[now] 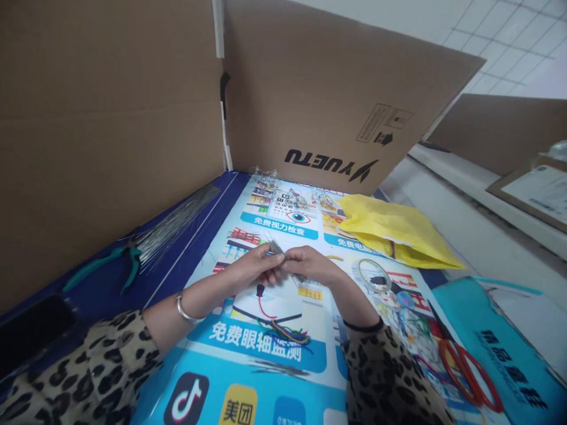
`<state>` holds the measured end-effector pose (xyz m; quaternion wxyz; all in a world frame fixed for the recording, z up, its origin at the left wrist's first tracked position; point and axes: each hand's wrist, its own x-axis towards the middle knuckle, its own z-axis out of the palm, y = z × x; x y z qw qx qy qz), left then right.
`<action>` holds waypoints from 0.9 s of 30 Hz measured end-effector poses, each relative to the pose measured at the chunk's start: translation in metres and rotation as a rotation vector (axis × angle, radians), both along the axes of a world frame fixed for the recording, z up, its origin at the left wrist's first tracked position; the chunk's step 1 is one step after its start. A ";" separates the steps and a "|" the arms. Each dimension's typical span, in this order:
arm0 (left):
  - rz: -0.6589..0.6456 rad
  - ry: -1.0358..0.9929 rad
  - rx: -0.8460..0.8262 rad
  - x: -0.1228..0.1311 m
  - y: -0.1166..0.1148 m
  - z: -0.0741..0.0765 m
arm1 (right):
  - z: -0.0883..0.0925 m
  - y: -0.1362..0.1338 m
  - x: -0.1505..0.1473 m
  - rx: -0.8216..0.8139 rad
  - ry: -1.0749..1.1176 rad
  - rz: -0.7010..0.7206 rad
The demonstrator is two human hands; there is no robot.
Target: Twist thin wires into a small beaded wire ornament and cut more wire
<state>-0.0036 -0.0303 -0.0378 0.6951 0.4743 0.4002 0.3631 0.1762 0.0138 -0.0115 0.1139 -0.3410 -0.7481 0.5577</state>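
My left hand (257, 265) and my right hand (310, 264) meet over the printed sheet, fingertips pinched together on a small bundle of thin grey wires (274, 243). The wire ends stick out above the fingers, and the middle of the bundle is hidden by them. Just below the hands, a red cord with a dark tip (260, 292) lies on the sheet. Nearer to me are several coloured cords (290, 335) and a loose pile of grey wires (281, 368).
Long wires (175, 227) and teal-handled pliers (100, 265) lie left, near a dark phone (35, 333). Cardboard panels (310, 88) wall the back and left. At right are a yellow bag (394, 227), a clear roll (374, 275), red-handled scissors (469, 372) and a teal package (500, 336).
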 end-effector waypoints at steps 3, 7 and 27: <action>-0.049 0.016 0.020 -0.002 0.001 -0.002 | -0.002 0.001 0.001 -0.062 -0.002 0.007; -0.068 0.111 0.243 -0.003 0.002 0.001 | -0.001 0.001 0.003 -0.101 0.077 0.009; 0.591 0.321 0.433 -0.032 0.025 0.012 | -0.005 0.014 -0.015 0.514 -0.582 -0.290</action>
